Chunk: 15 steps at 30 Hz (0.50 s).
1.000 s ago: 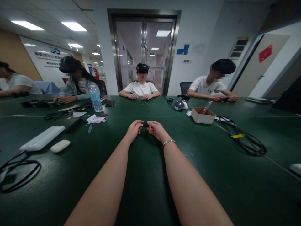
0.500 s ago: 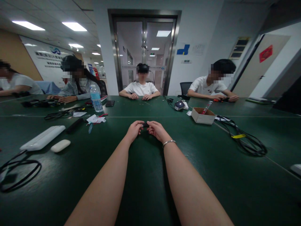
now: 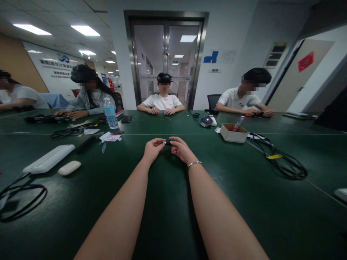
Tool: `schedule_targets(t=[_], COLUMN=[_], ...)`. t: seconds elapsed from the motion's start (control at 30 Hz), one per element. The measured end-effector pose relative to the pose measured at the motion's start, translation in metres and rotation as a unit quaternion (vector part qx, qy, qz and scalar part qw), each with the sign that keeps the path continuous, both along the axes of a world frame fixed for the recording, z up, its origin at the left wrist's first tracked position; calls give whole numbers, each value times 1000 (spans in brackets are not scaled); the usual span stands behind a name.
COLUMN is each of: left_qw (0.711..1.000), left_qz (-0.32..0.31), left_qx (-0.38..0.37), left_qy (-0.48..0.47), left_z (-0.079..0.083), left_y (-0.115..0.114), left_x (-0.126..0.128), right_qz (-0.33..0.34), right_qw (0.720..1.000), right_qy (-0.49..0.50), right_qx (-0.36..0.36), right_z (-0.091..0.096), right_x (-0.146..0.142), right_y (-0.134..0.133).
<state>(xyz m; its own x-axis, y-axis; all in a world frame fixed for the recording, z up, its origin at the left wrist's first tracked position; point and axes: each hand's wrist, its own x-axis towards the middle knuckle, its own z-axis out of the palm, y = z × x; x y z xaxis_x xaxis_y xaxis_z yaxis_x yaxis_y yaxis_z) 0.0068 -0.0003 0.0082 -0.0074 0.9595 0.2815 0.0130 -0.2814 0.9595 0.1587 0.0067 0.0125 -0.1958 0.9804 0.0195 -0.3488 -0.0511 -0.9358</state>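
Both my arms stretch forward over a dark green table [image 3: 168, 202]. My left hand [image 3: 152, 148] and my right hand [image 3: 181, 148] meet at the middle of the table, fingers curled. Between their fingertips they pinch a small black object with a metal tip [image 3: 167, 143], held just above the tabletop. It is too small to name. A silver bracelet [image 3: 194, 164] sits on my right wrist.
A cardboard box [image 3: 233, 132] and a coil of black cable [image 3: 284, 160] lie to the right. A white flat device [image 3: 48, 158], a white oval case [image 3: 69, 168], black cable [image 3: 18, 196] and a water bottle [image 3: 110, 113] are to the left. Several people sit at the far side.
My left hand has drawn slightly left, so the object's metal tip shows between the fingertips. My arms stay where they were.
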Motion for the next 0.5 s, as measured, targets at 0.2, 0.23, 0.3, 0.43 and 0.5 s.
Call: schedule_targets(t=[0.2, 0.23, 0.3, 0.43, 0.5], left_qw=[1000, 1000, 1000, 1000, 1000], left_qz=[-11, -9, -3, 0, 1], left_qx=[10, 11, 15, 21, 22], left_qy=[12, 11, 10, 15, 19], left_z=[-2, -3, -4, -5, -5], left_y=[2, 3, 4, 6, 6], left_x=[-2, -2, -3, -3, -3], right_qz=[-9, -11, -6, 30, 29], right_qw=[997, 996, 997, 998, 997], right_qy=[-73, -75, -60, -53, -69], right_qx=[30, 37, 42, 4, 10], right_z=[1, 1, 2, 3, 4], right_x=[-5, -5, -4, -2, -2], right_y=[1, 1, 0, -1, -1])
